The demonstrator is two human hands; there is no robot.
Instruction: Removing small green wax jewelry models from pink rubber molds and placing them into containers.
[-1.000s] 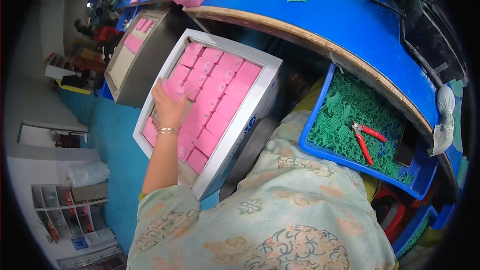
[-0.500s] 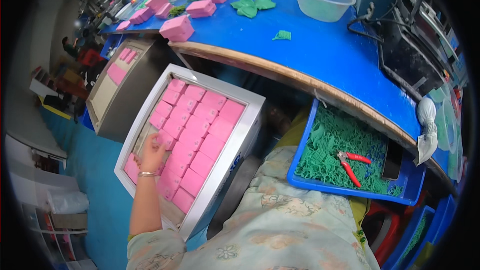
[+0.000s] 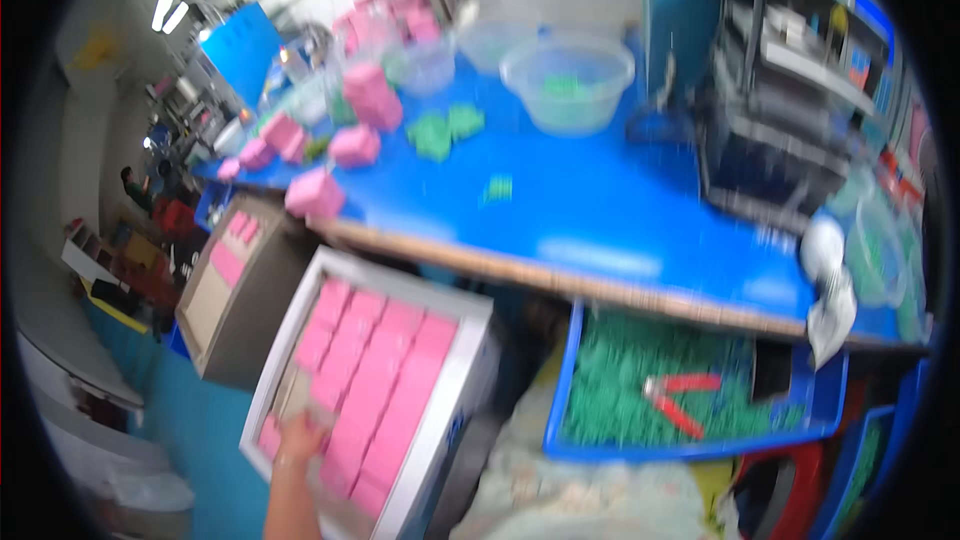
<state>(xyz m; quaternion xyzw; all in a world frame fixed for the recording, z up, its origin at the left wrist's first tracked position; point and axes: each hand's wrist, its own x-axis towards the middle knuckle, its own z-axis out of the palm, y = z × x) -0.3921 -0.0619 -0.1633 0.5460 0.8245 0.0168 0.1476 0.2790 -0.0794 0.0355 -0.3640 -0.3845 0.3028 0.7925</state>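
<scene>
My left hand reaches into a white-rimmed box at the lower left. Its blurred fingers are over the left side of the rows of pink card stacks, near a bare strip of the box's bottom. Whether they hold anything is hidden by the smear. Red-handled nippers lie open on small green pieces in a blue tray at the lower right. My right hand is out of view.
A blue table with a wooden edge spans the back, bearing pink stacks, green pieces and a clear bowl. Dark equipment stands at the right. A brown carton with pink pieces sits left of the white-rimmed box.
The view has tilted up, so the table and box sit lower and the picture is blurred. My left hand stays at the box's left side.
</scene>
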